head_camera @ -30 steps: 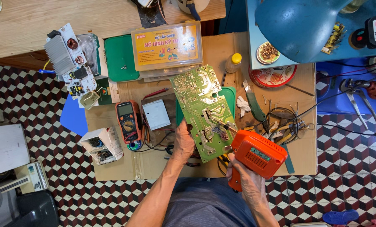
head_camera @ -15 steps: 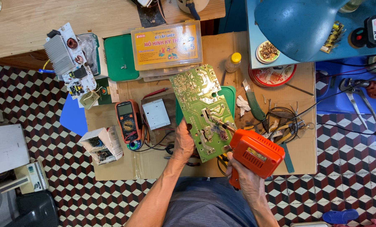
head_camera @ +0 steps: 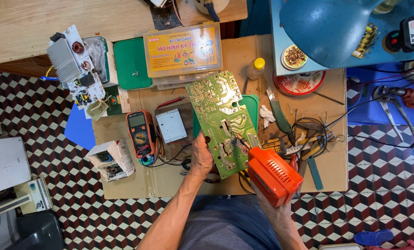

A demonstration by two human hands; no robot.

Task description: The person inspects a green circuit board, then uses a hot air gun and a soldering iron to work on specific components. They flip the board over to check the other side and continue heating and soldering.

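Cluttered cardboard-topped bench (head_camera: 244, 55) over checkered floor. Green circuit board (head_camera: 218, 115) held tilted above bench centre, left hand (head_camera: 201, 159) clamped on its lower left edge. Right hand (head_camera: 274, 210) closed around orange soldering gun (head_camera: 268, 175), tip touching board. Multimeter (head_camera: 140, 132) lying left.

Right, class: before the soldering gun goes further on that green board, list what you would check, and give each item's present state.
1. Left hand grips the green circuit board by its edge: ok.
2. Right hand holds the orange soldering gun: ok.
3. Gun tip over the board: ok; touching a joint: cannot tell.
4. Board lying flat: not ok, it is raised and tilted.
5. Multimeter within reach beside the board: ok.
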